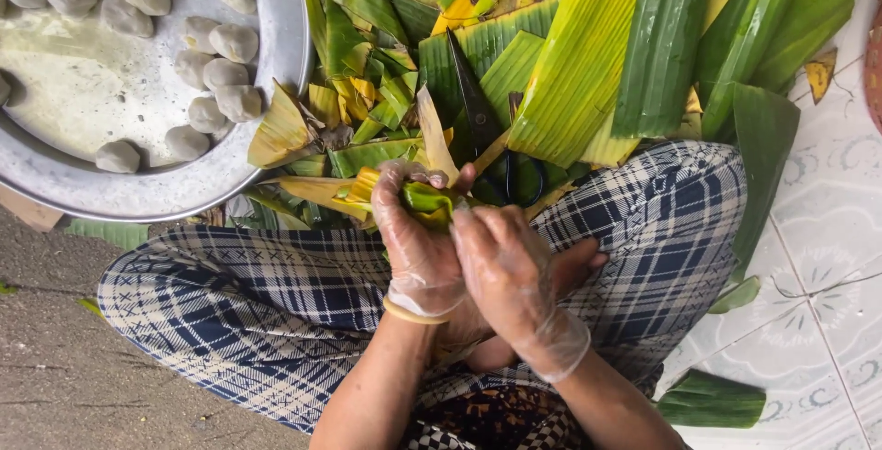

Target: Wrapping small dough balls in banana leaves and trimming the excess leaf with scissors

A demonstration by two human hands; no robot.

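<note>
The fingers [415,182] of the left hand [415,239] curl around a small folded leaf parcel [426,202], green with a yellow edge, pinching it from the far side. The right hand [503,262] presses against the near side, its fingers bent over and closed on the same parcel, so the two hands meet knuckle to knuckle. Both wear thin clear plastic gloves, and a pale band sits at the left wrist. The wrists angle inward and the forearms rise from the bottom of the view, held above a lap in dark blue checked trousers [276,294].

The parcel sits just over the knees, at the near edge of a heap of banana leaf strips [588,55], some long and flat, others cut into short scraps. A pair of dark scissors [478,106] lies among them, just beyond the hands. To the left, a wide metal tray [276,37] holds pale grey dough balls [220,73] along its rim. A white patterned tile floor [827,230] lies to the right, with loose leaf pieces on it.
</note>
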